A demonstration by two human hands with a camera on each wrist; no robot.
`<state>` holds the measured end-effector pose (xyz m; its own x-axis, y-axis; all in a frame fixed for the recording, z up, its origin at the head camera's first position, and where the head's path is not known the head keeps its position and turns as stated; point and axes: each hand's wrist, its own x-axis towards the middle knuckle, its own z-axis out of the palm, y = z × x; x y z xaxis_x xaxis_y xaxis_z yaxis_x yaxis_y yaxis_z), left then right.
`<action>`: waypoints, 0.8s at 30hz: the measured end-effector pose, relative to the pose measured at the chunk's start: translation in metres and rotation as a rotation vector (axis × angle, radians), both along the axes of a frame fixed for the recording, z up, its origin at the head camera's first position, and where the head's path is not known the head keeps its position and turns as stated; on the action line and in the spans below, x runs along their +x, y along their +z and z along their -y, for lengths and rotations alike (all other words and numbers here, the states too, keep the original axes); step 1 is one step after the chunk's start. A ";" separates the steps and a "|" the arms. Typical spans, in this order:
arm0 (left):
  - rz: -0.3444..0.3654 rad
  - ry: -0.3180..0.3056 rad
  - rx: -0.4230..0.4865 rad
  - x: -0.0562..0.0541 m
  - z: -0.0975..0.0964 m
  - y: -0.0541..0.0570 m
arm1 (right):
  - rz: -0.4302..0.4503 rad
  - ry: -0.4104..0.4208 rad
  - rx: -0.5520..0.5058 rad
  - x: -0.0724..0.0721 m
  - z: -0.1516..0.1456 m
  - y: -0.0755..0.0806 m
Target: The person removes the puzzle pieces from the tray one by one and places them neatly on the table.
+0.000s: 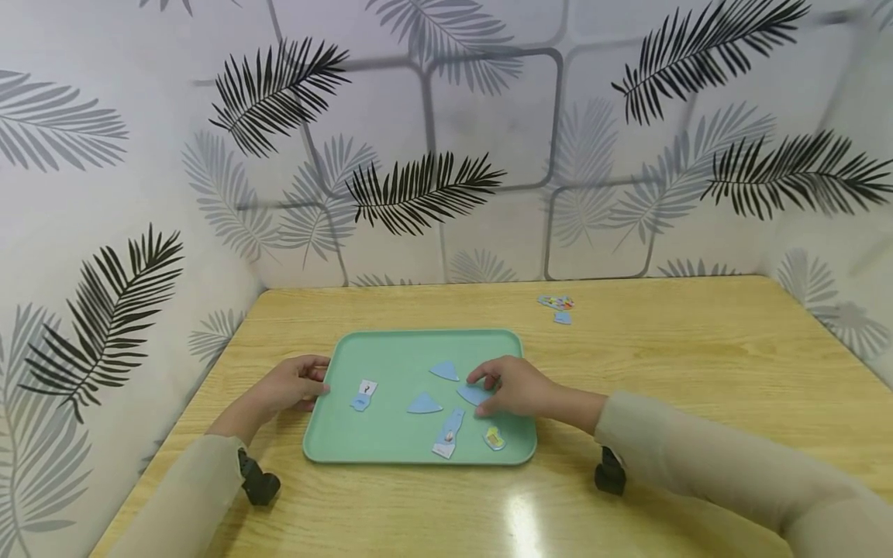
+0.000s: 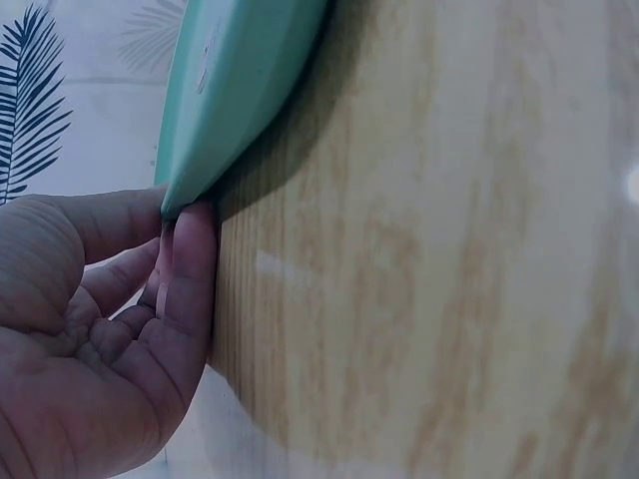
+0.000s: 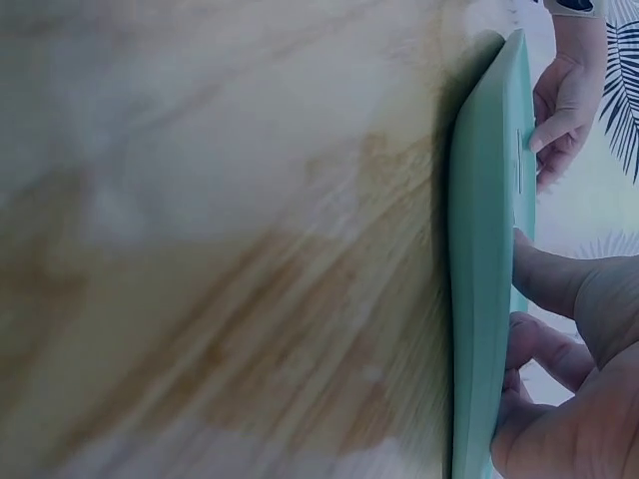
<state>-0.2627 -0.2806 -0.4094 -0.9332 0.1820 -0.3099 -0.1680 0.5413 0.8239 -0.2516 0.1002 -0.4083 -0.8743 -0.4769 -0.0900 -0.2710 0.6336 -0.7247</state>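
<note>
A green tray lies on the table with several flat puzzle pieces on it. My left hand pinches the tray's left rim; in the left wrist view the thumb lies on the rim and fingers are beneath it. On the tray's right side, my right hand has thumb and fingers around the edges of a blue puzzle piece, partly covered by the hand. Close by are two blue wedge-shaped pieces, a long piece with a small picture and a yellow-patterned piece. A blue-and-white piece lies further left.
Beyond the tray, a multicoloured piece and a small blue piece lie on the wooden table. A leaf-patterned wall stands behind the table and on both sides.
</note>
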 end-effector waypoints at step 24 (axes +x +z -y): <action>0.006 0.004 -0.008 0.003 -0.002 0.003 | -0.017 -0.027 0.010 0.002 0.004 -0.001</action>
<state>-0.2597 -0.2784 -0.4061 -0.9319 0.1758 -0.3172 -0.1755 0.5468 0.8187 -0.2494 0.0965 -0.4093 -0.8884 -0.4522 -0.0794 -0.2661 0.6481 -0.7135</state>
